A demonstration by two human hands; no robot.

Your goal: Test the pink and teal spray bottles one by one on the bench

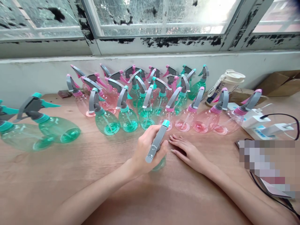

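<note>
My left hand (pixel 146 148) is wrapped round the neck of a green spray bottle (pixel 159 165), just under its grey trigger head with a teal nozzle. Most of that bottle is hidden beneath the hand. My right hand (pixel 185 151) lies on the wooden table, fingers stretched out and a little spread, close to the held bottle. Beyond both hands stands a row of upright spray bottles, among them a green one (pixel 128 120) and a pink one (pixel 202 122). Several more pink and green ones are crowded behind this row.
Two green spray bottles (pixel 58 129) stand at the left. Toward the right are a white-lidded cup (pixel 225 86), a cardboard box (pixel 281 81) and a power strip with white chargers (pixel 260 126). A blurred-out device with black cables (pixel 255 184) lies at the right edge. A window sill runs behind.
</note>
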